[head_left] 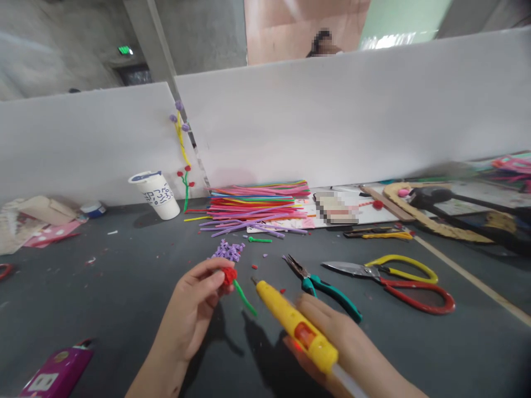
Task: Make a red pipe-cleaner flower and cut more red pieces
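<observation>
Between thumb and fingers, my left hand [198, 298] pinches a small red pipe-cleaner flower [229, 275] whose green stem [245, 298] slants down to the right. My right hand [332, 331] is wrapped round a yellow hot glue gun [286, 312]; its metal tip points up and left, a short gap from the flower. A clear glue stick [348, 381] runs out of the gun's rear. Just beyond my left hand lies a pile of small purple pieces [230, 250]. Pliers with teal handles [319, 284] and scissors with yellow and red handles [390, 279] lie right of the gun.
Coloured pipe cleaners [257, 204] are stacked at the back, beside a phone [336, 208]. A white paper cup [157, 193] stands at back left. A purple box [60, 370] lies front left. Utility knives [378, 233] lie at right, below a white partition [332, 116].
</observation>
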### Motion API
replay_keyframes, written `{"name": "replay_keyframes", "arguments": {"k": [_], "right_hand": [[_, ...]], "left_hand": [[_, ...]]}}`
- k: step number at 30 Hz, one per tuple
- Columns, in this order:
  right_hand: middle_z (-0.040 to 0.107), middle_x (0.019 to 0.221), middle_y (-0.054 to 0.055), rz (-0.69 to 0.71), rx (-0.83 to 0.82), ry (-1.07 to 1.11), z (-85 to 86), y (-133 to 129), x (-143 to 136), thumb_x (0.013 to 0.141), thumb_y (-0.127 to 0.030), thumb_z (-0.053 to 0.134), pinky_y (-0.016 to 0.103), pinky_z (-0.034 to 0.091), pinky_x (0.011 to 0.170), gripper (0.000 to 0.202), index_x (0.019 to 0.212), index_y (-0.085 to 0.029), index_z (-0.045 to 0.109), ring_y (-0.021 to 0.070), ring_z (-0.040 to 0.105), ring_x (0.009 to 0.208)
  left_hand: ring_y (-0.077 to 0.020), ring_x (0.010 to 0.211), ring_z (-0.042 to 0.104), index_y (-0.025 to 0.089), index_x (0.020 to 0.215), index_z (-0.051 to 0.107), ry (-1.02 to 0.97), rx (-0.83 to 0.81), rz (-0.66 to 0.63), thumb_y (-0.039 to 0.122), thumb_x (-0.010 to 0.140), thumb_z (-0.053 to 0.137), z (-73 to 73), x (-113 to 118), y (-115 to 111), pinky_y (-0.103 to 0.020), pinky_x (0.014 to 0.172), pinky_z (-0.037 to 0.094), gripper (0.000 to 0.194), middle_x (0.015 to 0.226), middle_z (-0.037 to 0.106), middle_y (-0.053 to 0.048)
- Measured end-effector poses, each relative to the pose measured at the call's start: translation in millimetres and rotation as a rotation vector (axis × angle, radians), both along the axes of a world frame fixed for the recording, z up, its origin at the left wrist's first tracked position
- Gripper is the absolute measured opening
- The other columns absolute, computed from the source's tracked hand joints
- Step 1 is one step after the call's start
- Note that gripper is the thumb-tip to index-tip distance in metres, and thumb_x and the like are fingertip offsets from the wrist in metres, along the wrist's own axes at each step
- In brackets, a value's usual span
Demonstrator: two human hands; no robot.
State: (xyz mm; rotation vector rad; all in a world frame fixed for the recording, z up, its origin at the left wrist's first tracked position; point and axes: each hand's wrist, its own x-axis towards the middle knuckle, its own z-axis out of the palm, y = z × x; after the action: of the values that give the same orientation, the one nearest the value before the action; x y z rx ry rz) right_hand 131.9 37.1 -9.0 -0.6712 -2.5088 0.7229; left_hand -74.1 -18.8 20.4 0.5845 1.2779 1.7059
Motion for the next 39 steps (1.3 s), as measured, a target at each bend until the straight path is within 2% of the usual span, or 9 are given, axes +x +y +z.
{"name": "replay_keyframes", "arguments": {"k": [3,6,11,16,23,26,29,32,39], "right_hand": [[0.053,0.086,0.005,0.003,-0.112,-0.139,-4.9,-10.9,-10.3,0.064,-0.006,0.054,0.024,0.043,0.067,0.023,0.084,-0.016,0.054,0.0164,0.054,0.077],[0.055,0.090,0.006,0.063,-0.103,-0.217,-8.3,-20.4,-20.9,0.062,-0.004,0.059,0.024,0.043,0.076,0.032,0.092,-0.015,0.059,0.0192,0.052,0.088],[0.057,0.087,0.004,0.118,0.066,-0.205,-15.6,-5.5,-22.5,0.074,-0.029,0.066,0.030,0.041,0.076,0.019,0.088,-0.017,0.061,0.0202,0.051,0.084],[0.058,0.080,0.004,-0.098,0.262,-0.194,-25.8,23.4,-10.1,0.082,-0.011,0.053,0.031,0.038,0.073,0.009,0.079,-0.017,0.060,0.0180,0.050,0.077],[0.057,0.071,0.005,-0.060,0.475,-0.293,-43.6,18.9,-21.0,0.077,-0.006,0.054,0.031,0.036,0.063,0.014,0.069,-0.016,0.058,0.0197,0.049,0.068],[0.057,0.069,0.004,-0.080,0.342,-0.194,-38.1,17.5,-20.3,0.075,-0.002,0.052,0.029,0.037,0.060,0.016,0.069,-0.016,0.056,0.0181,0.050,0.065],[0.058,0.074,0.002,-0.148,0.025,0.018,-22.2,21.1,-12.2,0.075,-0.001,0.051,0.024,0.041,0.061,0.017,0.082,-0.015,0.058,0.0151,0.053,0.069],[0.061,0.083,0.002,-0.078,-0.206,0.195,-5.2,25.0,-4.0,0.079,-0.005,0.050,0.023,0.043,0.071,0.022,0.094,-0.018,0.061,0.0140,0.056,0.079],[0.061,0.084,0.000,0.002,-0.390,0.420,10.1,16.5,1.4,0.084,-0.010,0.050,0.021,0.043,0.074,0.019,0.088,-0.021,0.065,0.0113,0.057,0.081]], "left_hand": [[-0.0097,0.065,0.059,0.015,0.075,0.074,-0.093,0.037,-0.002,0.019,0.061,0.075,-1.8,-3.7,0.9,-0.015,0.059,0.048,0.015,0.074,0.070,-0.003],[-0.0092,0.064,0.058,0.014,0.077,0.073,-0.136,0.013,-0.080,0.018,0.062,0.074,-4.1,-0.1,0.4,-0.015,0.059,0.048,0.015,0.073,0.069,-0.004],[-0.0077,0.059,0.057,0.013,0.079,0.073,-0.171,-0.026,-0.163,0.016,0.064,0.073,-10.1,6.9,0.8,-0.015,0.058,0.048,0.016,0.071,0.069,-0.004],[-0.0083,0.061,0.058,0.011,0.078,0.072,-0.190,-0.072,-0.220,0.014,0.065,0.071,-15.2,8.5,4.5,-0.016,0.060,0.049,0.014,0.075,0.069,-0.005],[-0.0080,0.060,0.058,0.009,0.077,0.072,-0.210,-0.088,-0.259,0.012,0.064,0.071,-16.9,12.8,5.2,-0.017,0.061,0.049,0.013,0.076,0.070,-0.007],[-0.0078,0.057,0.057,0.009,0.076,0.072,-0.235,-0.104,-0.260,0.014,0.063,0.072,-15.9,13.9,4.8,-0.016,0.058,0.048,0.014,0.074,0.070,-0.007],[-0.0070,0.055,0.057,0.009,0.077,0.072,-0.263,-0.130,-0.287,0.013,0.063,0.072,-15.6,15.4,5.1,-0.016,0.056,0.048,0.014,0.073,0.070,-0.006],[-0.0074,0.057,0.058,0.009,0.078,0.072,-0.281,-0.169,-0.329,0.013,0.064,0.072,-17.0,18.4,6.0,-0.015,0.058,0.048,0.014,0.072,0.070,-0.007],[-0.0086,0.052,0.060,0.010,0.077,0.071,-0.310,-0.244,-0.427,0.011,0.064,0.071,-22.5,27.7,4.2,-0.018,0.056,0.049,0.012,0.071,0.070,-0.006]]}}
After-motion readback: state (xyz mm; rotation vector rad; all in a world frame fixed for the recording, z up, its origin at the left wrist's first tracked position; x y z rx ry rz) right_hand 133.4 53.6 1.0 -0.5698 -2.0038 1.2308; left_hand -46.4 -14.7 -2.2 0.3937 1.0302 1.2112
